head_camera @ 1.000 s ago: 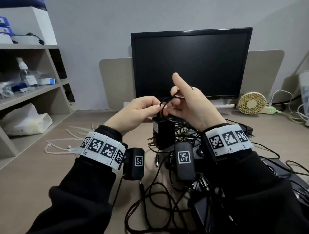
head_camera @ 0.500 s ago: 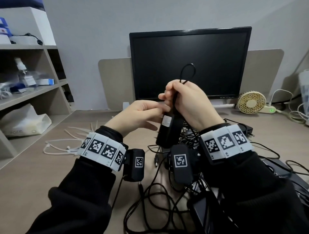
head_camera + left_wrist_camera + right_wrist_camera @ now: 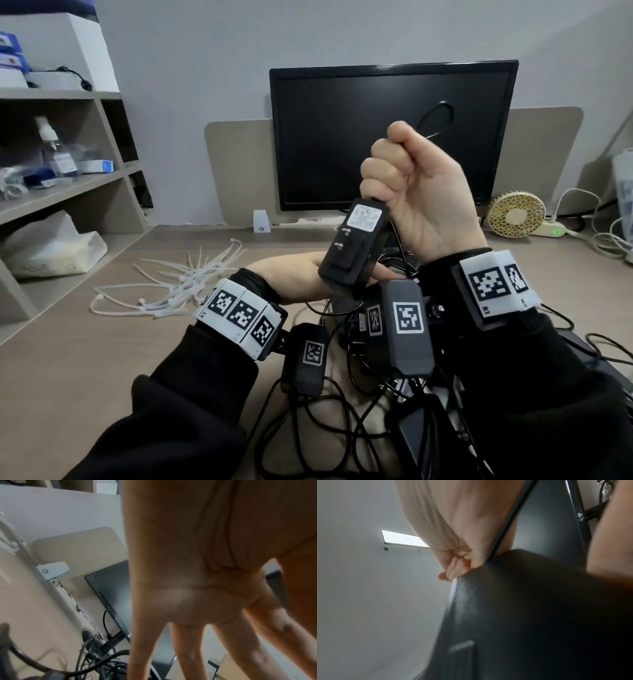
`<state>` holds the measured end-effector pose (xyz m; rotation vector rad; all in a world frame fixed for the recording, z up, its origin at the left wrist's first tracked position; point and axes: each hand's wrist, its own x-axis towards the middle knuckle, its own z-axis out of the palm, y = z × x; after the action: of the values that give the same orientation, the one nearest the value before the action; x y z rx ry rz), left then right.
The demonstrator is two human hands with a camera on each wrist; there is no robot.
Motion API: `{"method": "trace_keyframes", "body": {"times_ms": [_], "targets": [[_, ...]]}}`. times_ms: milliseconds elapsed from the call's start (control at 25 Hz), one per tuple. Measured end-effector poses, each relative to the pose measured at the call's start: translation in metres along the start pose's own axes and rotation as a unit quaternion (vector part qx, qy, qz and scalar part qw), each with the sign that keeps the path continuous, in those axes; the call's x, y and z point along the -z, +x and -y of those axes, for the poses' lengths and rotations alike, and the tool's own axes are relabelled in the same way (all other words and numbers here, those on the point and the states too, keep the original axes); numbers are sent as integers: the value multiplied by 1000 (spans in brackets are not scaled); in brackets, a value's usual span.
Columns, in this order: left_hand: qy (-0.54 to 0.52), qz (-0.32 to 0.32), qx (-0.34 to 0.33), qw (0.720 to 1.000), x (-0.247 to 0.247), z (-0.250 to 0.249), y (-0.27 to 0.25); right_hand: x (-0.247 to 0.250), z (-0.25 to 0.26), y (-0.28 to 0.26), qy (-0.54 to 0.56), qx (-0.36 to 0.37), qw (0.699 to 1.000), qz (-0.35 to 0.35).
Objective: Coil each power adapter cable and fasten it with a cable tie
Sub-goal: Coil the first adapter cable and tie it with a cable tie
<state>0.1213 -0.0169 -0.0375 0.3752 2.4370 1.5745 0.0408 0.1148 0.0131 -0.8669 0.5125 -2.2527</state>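
My right hand [image 3: 407, 178] is raised in a fist in front of the monitor and grips the thin cable of a black power adapter [image 3: 356, 246], which hangs tilted below it. A small cable loop [image 3: 440, 116] sticks out above the fist. In the right wrist view the curled fingers [image 3: 457, 566] sit against the adapter body [image 3: 522, 615]. My left hand [image 3: 294, 277] is lower, just behind the adapter; its fingers [image 3: 188, 649] are straight and spread, holding nothing. White cable ties [image 3: 181, 287] lie loose on the desk to the left.
A tangle of black cables [image 3: 342, 411] and more adapters covers the desk below my wrists. A dark monitor [image 3: 394, 137] stands behind, a small fan [image 3: 517, 214] to its right. Shelves [image 3: 61, 185] line the left side.
My right hand closed into a fist on the cable and lifted the adapter higher. My left hand let go and dropped down toward the desk, fingers straightened.
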Motion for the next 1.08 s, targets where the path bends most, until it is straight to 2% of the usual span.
{"method": "trace_keyframes", "body": {"times_ms": [120,200,320,400,480,600,720,800,920,1000,1080], "targets": [[48,-10,29,998,0,-3,2,3,3,1,48,32,998,-18],[90,-44,9,995,5,-4,0,3,6,0,45,44,998,-32],[25,-174,0,984,29,2,-11,3,10,-2,-15,34,997,-62],[23,-245,10,969,47,6,-19,4,5,-1,-103,-7,989,-102],[45,-300,14,953,57,7,-27,3,-8,1,-232,-53,961,-143],[12,-365,0,931,65,5,-33,0,-26,2,-417,-79,889,-171],[-53,-388,-7,920,62,-5,-33,-6,-37,-1,-525,-99,832,-151],[-93,-380,-21,920,58,-14,-31,-11,-43,-2,-571,-104,806,-118],[-100,-366,-44,924,49,-26,-31,-14,-49,-1,-587,-83,801,-75],[-4,-383,-35,923,45,-32,-32,-13,-49,-1,-575,-75,812,-70],[55,-416,-28,907,43,-36,-32,-13,-47,-1,-558,-80,823,-62]]}}
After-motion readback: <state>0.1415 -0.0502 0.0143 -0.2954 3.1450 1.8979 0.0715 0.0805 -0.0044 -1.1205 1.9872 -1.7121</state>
